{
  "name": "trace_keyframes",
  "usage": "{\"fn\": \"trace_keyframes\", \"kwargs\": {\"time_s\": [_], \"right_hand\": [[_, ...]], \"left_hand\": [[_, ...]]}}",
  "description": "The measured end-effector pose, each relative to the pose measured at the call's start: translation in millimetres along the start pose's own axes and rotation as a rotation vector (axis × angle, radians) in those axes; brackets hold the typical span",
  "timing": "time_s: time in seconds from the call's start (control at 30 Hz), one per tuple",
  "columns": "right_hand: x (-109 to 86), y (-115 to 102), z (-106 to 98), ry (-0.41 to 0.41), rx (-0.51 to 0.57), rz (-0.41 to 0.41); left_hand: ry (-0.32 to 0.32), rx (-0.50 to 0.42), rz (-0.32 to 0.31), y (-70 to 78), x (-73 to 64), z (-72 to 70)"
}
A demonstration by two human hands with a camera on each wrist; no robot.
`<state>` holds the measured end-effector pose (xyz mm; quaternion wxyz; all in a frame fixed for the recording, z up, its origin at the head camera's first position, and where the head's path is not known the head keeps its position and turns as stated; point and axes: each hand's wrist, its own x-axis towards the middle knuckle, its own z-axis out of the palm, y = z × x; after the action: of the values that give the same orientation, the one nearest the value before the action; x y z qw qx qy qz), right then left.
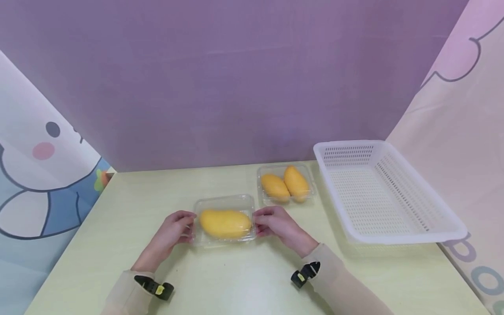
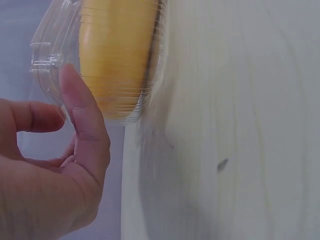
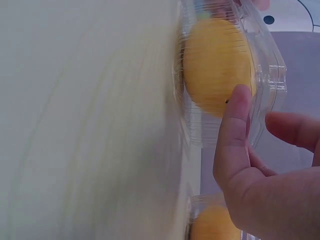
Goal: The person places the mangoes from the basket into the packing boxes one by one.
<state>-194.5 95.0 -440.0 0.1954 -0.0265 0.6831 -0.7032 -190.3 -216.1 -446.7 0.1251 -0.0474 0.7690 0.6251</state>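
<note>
A clear plastic clamshell box (image 1: 223,201) with a yellow mango (image 1: 225,224) inside is at the middle of the table in the head view. My left hand (image 1: 173,229) pinches its left end between thumb and fingers, the thumb (image 2: 82,102) lying against the ribbed side wall. At the opposite end my right hand (image 1: 280,224) pinches the box the same way, its thumb (image 3: 234,135) on the wall near the rim. Both wrist views show the mango through the ribbed plastic. Whether the lid is fully latched I cannot tell.
Behind and right of the held box, a second clear box (image 1: 267,169) contains two mangoes (image 1: 296,183). A white perforated plastic basket (image 1: 334,197) stands on the table's right side. A purple backdrop (image 1: 236,87) rises along the back edge, with printed cloth on both sides.
</note>
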Motion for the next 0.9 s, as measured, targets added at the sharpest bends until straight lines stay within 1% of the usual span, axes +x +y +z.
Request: {"fn": "trace_keyframes", "kwargs": {"time_s": [0.3,0.47,0.6,0.73,0.9], "right_hand": [[-13.9,0,-2,-0.065,-0.029,0.042],[-19.7,0,0,-0.098,-0.068,0.052],[-22.6,1,2,-0.090,-0.094,0.066],[-24.1,2,1,-0.081,-0.093,0.093],[-21.7,3,2,-0.095,-0.086,0.124]], "left_hand": [[0.012,-0.001,0.004,1.7,-1.0,0.3],[0.018,0.007,0.003,1.5,-1.1,0.6],[0.017,0.017,0.005,1.5,-1.0,0.9],[0.017,0.024,0.001,1.4,-1.3,1.6],[0.023,0.024,-0.001,1.0,-0.2,2.1]]}}
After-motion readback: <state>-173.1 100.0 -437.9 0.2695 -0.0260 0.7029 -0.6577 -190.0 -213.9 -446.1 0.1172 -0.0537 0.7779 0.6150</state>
